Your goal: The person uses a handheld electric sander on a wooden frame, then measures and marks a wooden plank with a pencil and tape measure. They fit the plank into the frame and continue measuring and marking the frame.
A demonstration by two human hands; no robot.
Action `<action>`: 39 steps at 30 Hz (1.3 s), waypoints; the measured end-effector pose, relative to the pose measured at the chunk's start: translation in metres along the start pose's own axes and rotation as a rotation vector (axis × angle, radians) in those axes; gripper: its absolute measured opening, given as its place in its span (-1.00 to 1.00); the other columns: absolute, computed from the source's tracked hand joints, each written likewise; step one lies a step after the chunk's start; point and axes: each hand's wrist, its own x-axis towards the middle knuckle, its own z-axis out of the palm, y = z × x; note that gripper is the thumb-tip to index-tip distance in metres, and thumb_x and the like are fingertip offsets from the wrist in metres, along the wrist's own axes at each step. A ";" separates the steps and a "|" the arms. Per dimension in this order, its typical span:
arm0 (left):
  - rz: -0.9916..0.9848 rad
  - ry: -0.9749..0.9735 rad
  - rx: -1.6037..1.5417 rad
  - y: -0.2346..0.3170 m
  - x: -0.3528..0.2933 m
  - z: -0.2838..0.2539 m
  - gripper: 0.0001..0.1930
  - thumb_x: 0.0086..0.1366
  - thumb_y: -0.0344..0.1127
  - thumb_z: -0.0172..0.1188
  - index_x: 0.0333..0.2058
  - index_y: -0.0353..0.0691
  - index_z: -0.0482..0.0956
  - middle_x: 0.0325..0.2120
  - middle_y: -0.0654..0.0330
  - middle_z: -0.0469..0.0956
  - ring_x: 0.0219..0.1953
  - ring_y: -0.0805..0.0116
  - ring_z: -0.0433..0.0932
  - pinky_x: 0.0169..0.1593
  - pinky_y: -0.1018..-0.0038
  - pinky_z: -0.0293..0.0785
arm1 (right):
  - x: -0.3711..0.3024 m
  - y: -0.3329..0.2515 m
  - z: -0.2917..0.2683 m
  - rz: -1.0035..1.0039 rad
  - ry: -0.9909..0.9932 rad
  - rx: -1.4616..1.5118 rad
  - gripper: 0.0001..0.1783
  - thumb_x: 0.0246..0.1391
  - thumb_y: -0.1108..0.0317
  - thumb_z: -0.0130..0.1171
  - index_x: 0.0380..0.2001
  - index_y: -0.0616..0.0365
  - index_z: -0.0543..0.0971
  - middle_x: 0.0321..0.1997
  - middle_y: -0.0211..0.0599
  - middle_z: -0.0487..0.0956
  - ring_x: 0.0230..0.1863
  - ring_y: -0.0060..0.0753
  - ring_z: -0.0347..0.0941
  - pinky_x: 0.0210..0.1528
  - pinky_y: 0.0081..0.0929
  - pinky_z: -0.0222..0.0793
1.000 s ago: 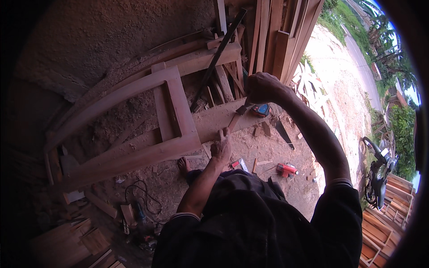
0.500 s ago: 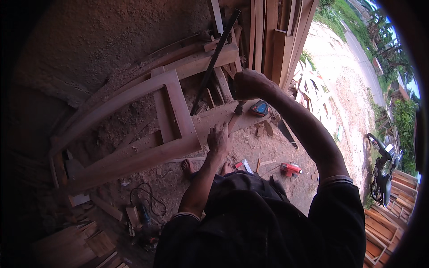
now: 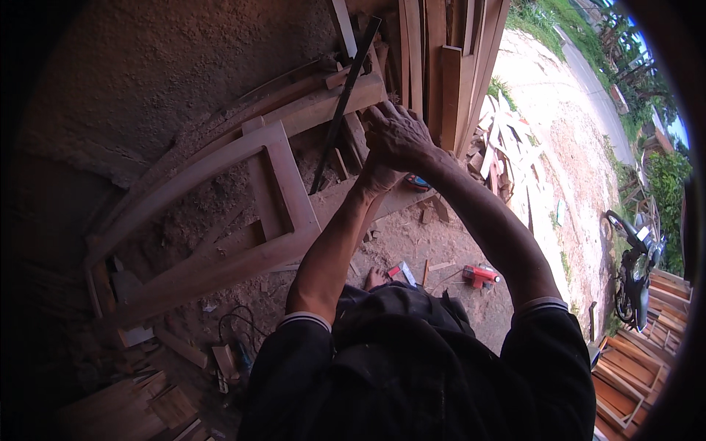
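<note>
My right hand [image 3: 401,138] is over my left hand [image 3: 381,176], and the two meet beyond the wooden frame's right end. The fingers of my right hand are bent; what they grip, if anything, is hidden. My left hand's fingers are behind the right hand. A pale wooden frame [image 3: 296,189] with a curved rail lies to the left, across a plank [image 3: 334,198]. Close behind my right wrist shows part of a blue and black tool [image 3: 418,182]. A long dark bar [image 3: 344,106] leans at a slant left of my hands.
Upright boards [image 3: 435,73] stand beyond my hands, with wood offcuts [image 3: 507,143] beside them. On the dusty floor lie a red power tool [image 3: 479,277] and a square with a red part [image 3: 403,272]. A motorbike [image 3: 636,272] stands at the far right, near stacked wooden frames [image 3: 632,367].
My left hand has moved up and away to meet my right hand, which has shifted slightly left. The wooden handle with a dark head near my left hand is hidden now.
</note>
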 end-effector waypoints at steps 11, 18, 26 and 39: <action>0.015 -0.042 0.281 -0.019 0.007 -0.018 -0.67 0.14 -0.41 0.40 -0.09 -0.20 0.61 -0.18 0.20 0.64 -0.08 0.35 0.59 0.09 0.39 0.48 | 0.040 -0.058 -0.121 -0.345 0.614 -0.188 -0.27 0.38 -0.34 -0.37 0.23 -0.12 0.51 0.43 -0.22 0.31 0.47 -0.16 0.14 0.46 0.11 -0.10; 0.049 -0.155 0.325 -0.032 0.004 -0.025 -0.72 0.25 -0.46 0.23 -0.06 -0.16 0.52 -0.19 0.26 0.58 -0.11 0.42 0.54 0.06 0.43 0.45 | 0.032 -0.038 -0.019 -0.281 -0.139 -0.079 -0.53 0.41 0.04 -0.19 0.23 -0.18 0.51 0.48 -0.24 0.27 0.46 -0.23 0.22 0.46 -0.03 0.16; 0.014 0.012 0.076 -0.019 -0.014 -0.017 -0.46 0.23 -0.34 0.37 0.16 -0.22 0.41 0.05 0.06 0.52 0.15 0.24 0.47 0.22 0.32 0.35 | 0.012 -0.023 -0.010 -0.035 -0.363 -0.126 -0.73 0.06 0.27 0.20 -0.18 0.05 0.71 -0.06 -0.03 0.66 -0.15 -0.02 0.68 -0.12 -0.12 0.61; -1.087 -0.084 0.773 -0.066 -0.241 -0.022 -0.52 0.42 -0.01 0.03 0.10 -0.28 0.35 -0.08 -0.19 0.57 -0.07 -0.19 0.59 0.02 0.02 0.49 | -0.003 -0.015 -0.005 -0.095 -0.217 -0.208 -0.87 0.00 0.39 0.27 -0.37 0.15 0.71 -0.33 -0.07 0.69 -0.31 -0.08 0.71 -0.33 -0.24 0.65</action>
